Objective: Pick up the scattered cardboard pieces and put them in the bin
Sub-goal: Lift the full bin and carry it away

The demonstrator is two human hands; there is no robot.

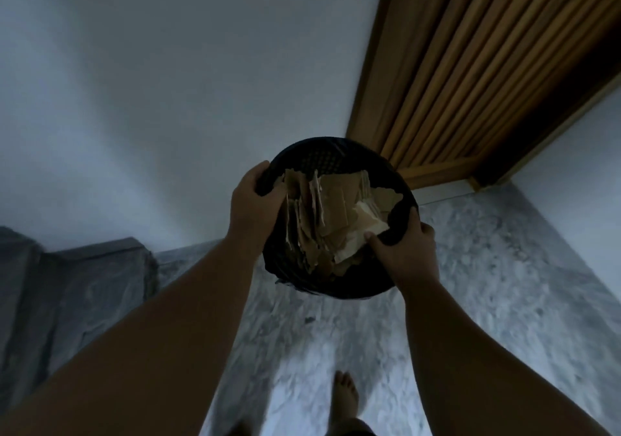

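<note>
- Cardboard pieces (332, 213), torn and brown with one paler scrap among them, are seen piled inside a round black bin (336, 153), some standing on edge and some lying flat.
- The bin is held up in front of the body, clear of the floor, and its inner wall is seen to be perforated.
- The left hand (252, 203) is closed over the bin's left rim, with the thumb hooked inside and the fingers wrapped around the outside.
- The right hand (406, 250) is clamped on the right rim, near the front; its thumb is pressed inside, touching the pale scrap, while the fingers are curled over the outer edge.
- Both bare forearms are stretched forward from the lower corners of the view.
- A bare foot (344, 398) is seen below the bin on a mottled grey-and-white floor (487, 284).
- A slatted wooden door (470, 65) stands to the upper right, beside a plain pale wall (168, 82).
- A dark grey raised ledge (84, 281) lies against the wall at the left.
</note>
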